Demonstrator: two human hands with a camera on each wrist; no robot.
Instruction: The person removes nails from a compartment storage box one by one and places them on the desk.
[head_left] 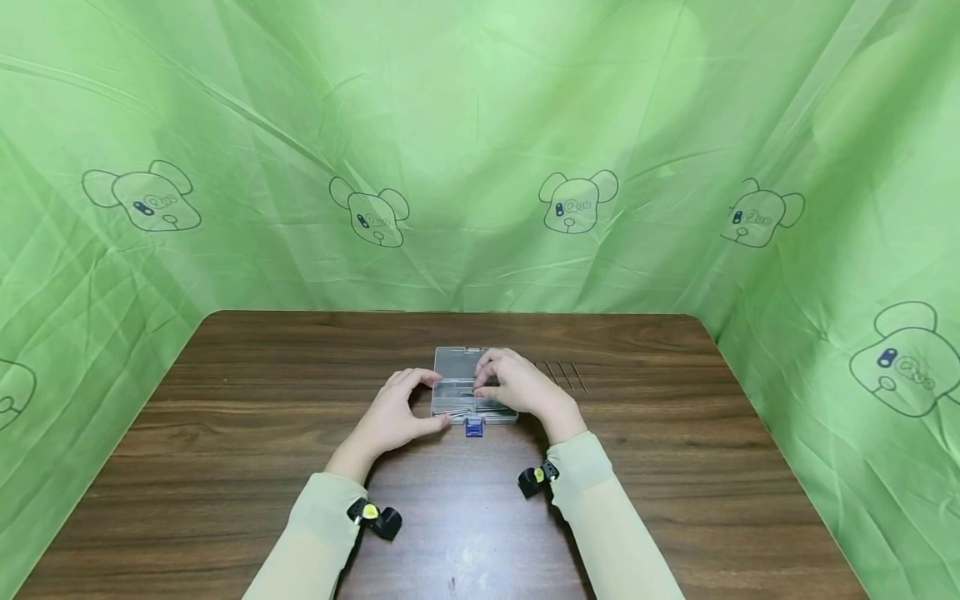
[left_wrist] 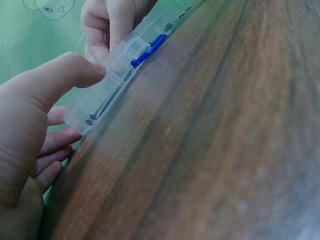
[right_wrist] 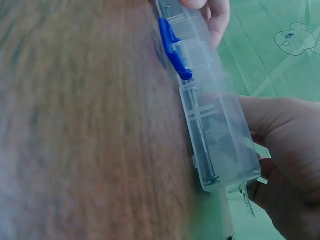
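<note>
A clear plastic compartment box [head_left: 442, 406] with a blue latch [head_left: 474, 428] stands on the table, its lid [head_left: 452, 363] folded back. Long nails [right_wrist: 204, 142] lie in its front compartments. My left hand [head_left: 393, 410] grips the box's left end, thumb at the front wall and fingers round the far side. My right hand [head_left: 517, 382] reaches over the right half with thumb and fingers pinched together inside. A thin dark nail [head_left: 467, 394] shows at those fingertips; the tips themselves are partly hidden by the box walls in the left wrist view.
Several loose nails [head_left: 566, 375] lie on the brown wooden table [head_left: 247, 417] just right of the box. Green cloth [head_left: 472, 250] with bear-head outlines hangs behind and at both sides. Small black cameras sit on both wrists.
</note>
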